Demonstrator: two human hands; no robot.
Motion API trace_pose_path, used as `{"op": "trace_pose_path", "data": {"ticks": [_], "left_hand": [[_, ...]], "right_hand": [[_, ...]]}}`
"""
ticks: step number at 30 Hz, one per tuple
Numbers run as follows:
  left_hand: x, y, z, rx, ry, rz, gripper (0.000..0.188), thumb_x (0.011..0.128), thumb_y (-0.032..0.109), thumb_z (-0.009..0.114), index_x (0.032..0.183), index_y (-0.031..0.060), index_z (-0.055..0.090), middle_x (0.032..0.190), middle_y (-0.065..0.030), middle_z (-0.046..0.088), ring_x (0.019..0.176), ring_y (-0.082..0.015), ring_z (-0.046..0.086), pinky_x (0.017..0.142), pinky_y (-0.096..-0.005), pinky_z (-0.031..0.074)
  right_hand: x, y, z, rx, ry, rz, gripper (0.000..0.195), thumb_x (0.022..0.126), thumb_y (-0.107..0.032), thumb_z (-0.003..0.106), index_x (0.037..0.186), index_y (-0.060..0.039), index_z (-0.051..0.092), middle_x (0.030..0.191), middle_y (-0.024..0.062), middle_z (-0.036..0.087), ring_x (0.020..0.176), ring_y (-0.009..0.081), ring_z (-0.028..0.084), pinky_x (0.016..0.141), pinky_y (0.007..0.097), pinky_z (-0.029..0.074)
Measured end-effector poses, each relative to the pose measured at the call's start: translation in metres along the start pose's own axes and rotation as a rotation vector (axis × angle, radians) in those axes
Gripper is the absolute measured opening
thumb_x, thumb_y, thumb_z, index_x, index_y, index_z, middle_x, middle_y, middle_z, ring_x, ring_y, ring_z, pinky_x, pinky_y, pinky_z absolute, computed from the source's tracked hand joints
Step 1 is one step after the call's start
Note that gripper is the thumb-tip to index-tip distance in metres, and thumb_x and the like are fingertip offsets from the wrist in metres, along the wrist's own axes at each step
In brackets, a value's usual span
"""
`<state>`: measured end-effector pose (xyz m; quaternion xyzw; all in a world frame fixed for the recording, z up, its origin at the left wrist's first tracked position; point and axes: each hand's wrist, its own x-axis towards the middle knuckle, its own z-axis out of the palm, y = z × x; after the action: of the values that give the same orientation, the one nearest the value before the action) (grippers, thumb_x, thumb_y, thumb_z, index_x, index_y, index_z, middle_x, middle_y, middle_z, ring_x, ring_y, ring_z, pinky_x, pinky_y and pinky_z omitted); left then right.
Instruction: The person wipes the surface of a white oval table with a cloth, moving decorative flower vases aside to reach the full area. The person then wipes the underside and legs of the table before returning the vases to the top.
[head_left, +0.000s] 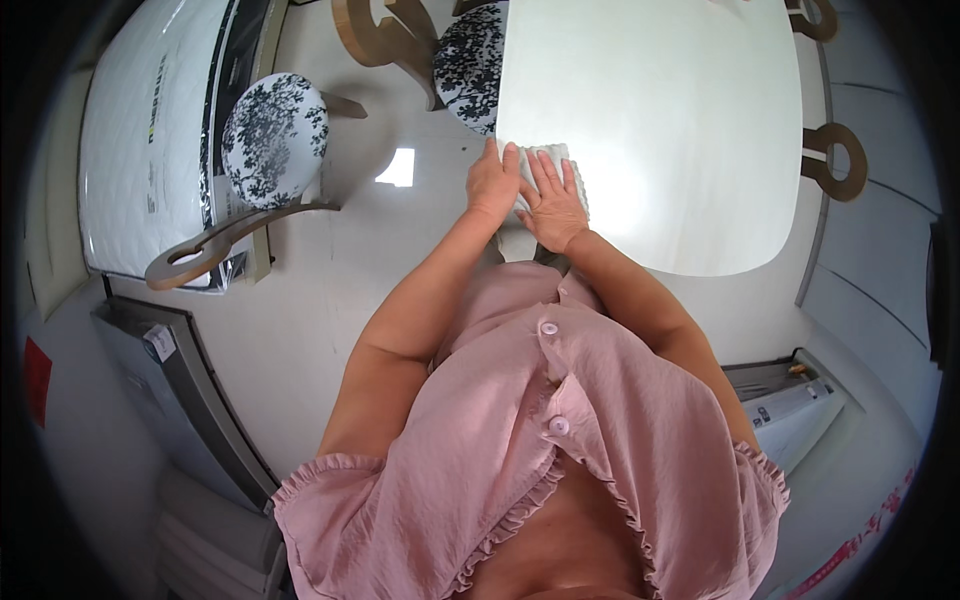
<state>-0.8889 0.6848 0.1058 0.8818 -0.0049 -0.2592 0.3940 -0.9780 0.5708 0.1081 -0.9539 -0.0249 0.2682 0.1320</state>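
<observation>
A pale cloth with a scalloped edge (581, 184) lies at the near left corner of the white table (675, 150). My right hand (556, 206) rests flat on the cloth with its fingers spread. Beside it, at the table's left edge, is my left hand (495, 180), its fingers pointing away from me and its inner side close to the cloth. Whether the left hand grips the table edge or part of the cloth is hidden.
A round chair with a black tree pattern (276, 142) stands at left by a plastic-wrapped mattress (142, 150). Another patterned seat (472, 71) touches the table's left side in view. Wooden chair backs (836, 161) show at right; a flat grey panel (172, 382) leans lower left.
</observation>
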Motion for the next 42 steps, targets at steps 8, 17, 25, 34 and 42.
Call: {"op": "trace_pose_path", "data": {"ticks": [8,17,25,34,42], "left_hand": [[0.004,0.005,-0.005,-0.027,-0.063,-0.021,0.060,0.102,0.039,0.038,0.139,-0.0075,0.047,0.127,-0.0312,0.059,0.121,-0.0440,0.056,0.105,-0.0432,0.041],[0.021,0.004,0.007,0.305,-0.034,0.201,0.074,0.100,0.038,0.047,0.153,-0.0060,0.021,0.160,-0.0255,0.022,0.150,-0.0359,0.017,0.121,-0.0509,0.011],[0.034,0.042,0.039,0.767,-0.222,0.349,0.099,0.088,0.049,0.065,0.156,-0.0014,0.012,0.164,-0.0241,0.004,0.152,-0.0382,-0.001,0.120,-0.0564,0.003],[0.060,0.124,0.065,1.156,-0.494,0.264,0.146,0.057,0.057,0.089,0.159,0.0136,-0.006,0.162,-0.0263,-0.015,0.148,-0.0491,-0.013,0.115,-0.0679,0.007],[0.076,0.149,0.082,1.260,-0.504,0.273,0.152,0.050,0.053,0.093,0.160,0.0162,-0.005,0.162,-0.0269,-0.011,0.148,-0.0529,-0.008,0.117,-0.0648,0.010]], "right_hand": [[0.020,0.008,0.002,0.060,0.219,-0.102,0.067,0.096,-0.044,0.051,0.154,-0.0173,0.028,0.165,0.0100,0.010,0.153,0.0285,0.002,0.122,0.0527,-0.001],[0.033,0.023,-0.006,0.018,0.238,-0.060,0.065,0.098,-0.046,0.047,0.156,-0.0232,0.028,0.165,0.0059,0.014,0.153,0.0253,0.007,0.122,0.0527,0.000],[0.035,0.138,-0.033,0.067,0.314,0.327,0.062,0.101,-0.046,0.041,0.157,-0.0302,0.021,0.166,0.0051,0.010,0.153,0.0245,0.005,0.123,0.0502,0.002],[0.033,0.208,-0.047,0.080,0.328,0.502,0.059,0.103,-0.047,0.035,0.158,-0.0330,0.018,0.166,0.0028,0.008,0.153,0.0204,0.004,0.124,0.0455,0.002],[0.046,0.264,-0.062,0.029,0.368,0.599,0.058,0.104,-0.048,0.032,0.158,-0.0332,0.018,0.166,0.0027,0.010,0.153,0.0199,0.005,0.124,0.0444,0.001]]}}
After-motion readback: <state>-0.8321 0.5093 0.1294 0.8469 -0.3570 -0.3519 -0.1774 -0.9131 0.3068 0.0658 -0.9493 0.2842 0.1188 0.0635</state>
